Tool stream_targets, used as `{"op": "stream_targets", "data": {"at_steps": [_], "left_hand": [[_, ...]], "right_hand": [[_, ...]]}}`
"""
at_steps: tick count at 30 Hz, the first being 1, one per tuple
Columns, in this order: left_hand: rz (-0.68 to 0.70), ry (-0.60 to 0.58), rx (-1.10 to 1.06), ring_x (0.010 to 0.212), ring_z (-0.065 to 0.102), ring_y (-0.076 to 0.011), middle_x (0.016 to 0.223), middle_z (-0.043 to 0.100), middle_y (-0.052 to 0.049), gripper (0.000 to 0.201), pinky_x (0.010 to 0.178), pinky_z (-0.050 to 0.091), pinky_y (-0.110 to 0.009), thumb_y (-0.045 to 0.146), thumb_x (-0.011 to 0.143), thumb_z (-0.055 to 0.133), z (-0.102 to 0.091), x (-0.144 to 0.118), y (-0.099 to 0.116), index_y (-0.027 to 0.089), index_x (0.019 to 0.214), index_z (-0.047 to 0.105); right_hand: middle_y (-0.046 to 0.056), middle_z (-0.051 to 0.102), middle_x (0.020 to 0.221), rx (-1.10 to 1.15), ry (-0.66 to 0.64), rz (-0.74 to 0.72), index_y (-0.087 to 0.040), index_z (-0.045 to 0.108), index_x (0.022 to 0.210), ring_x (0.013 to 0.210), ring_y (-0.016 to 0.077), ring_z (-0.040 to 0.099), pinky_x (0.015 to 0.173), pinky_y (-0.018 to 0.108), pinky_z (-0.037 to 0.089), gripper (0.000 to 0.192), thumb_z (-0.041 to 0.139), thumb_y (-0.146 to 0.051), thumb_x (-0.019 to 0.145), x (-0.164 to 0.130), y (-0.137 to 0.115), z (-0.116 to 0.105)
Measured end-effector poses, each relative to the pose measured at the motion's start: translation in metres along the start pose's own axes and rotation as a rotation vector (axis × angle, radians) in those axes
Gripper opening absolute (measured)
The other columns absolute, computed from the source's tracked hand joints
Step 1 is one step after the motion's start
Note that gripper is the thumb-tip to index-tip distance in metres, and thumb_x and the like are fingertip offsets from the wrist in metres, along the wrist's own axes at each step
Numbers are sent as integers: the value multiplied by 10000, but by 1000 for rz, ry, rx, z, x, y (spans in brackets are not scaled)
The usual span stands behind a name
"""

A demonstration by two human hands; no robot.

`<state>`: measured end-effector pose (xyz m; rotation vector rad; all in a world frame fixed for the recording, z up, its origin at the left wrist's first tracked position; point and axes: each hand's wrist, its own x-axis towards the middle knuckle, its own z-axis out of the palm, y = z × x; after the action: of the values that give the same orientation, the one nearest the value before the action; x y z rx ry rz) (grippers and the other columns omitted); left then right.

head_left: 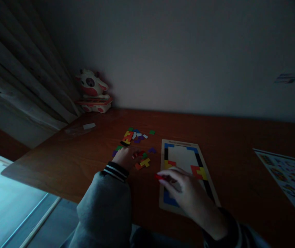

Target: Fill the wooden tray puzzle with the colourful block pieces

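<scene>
1. Tray (180, 142): blocks (202, 173) line its sides; pale middle shows.
2. Loose pieces (145, 162) remain on the desk (240, 172).
3. Right hand (189, 189): fingers pinch 1 red piece (159, 177).
4. Left hand (124, 157): among loose pieces; grip unclear.

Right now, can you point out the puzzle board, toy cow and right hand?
Puzzle board (181, 156): head view, on its pale floor.
Toy cow (90, 91): head view, on its red muzzle.
Right hand (186, 189): head view, near thumb's base.

R hand (186, 186) w/ red pc (159, 177)
</scene>
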<state>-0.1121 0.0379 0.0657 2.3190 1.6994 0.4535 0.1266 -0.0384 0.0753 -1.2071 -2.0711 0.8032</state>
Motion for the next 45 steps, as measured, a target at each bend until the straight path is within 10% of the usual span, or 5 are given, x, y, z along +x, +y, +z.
{"op": "stream_targets", "data": {"at_steps": [5,13,28,35,45], "left_hand": [[297,84,8,785,680,-166,923,722,-41,188,710,520,-262,282,878,630,20,5,16,201,1037,691],[638,247,95,791,677,-168,910,718,-50,205,732,540,-308,277,970,502,40,7,46,185,1017,679],[726,317,-96,721,677,-125,842,728,-24,204,695,536,-242,324,963,532,55,2,74,178,1035,654],[708,233,-230,686,671,-134,781,713,-26,314,677,536,-236,421,949,536,57,-6,86,173,1122,618],[665,326,-446,695,669,-120,821,719,-43,305,678,543,-231,428,909,606,58,-16,106,146,1026,592]], "right_hand": [[25,744,907,84,-109,254,-235,708,975,810,165,700,718,278,556,161,621,-313,863,-11,37,-40],[23,764,899,77,-256,398,-237,737,901,830,181,710,750,283,539,146,631,-319,844,-27,42,-44],[1,670,738,-68,-190,283,-202,652,787,664,143,621,611,255,484,114,748,-231,733,-32,58,-26],[55,712,997,139,-81,278,-244,593,1171,882,190,676,787,320,552,380,622,-448,852,-31,51,-48],[35,743,892,135,16,226,-263,700,948,801,186,694,698,281,568,220,601,-439,859,-32,50,-58]]}}
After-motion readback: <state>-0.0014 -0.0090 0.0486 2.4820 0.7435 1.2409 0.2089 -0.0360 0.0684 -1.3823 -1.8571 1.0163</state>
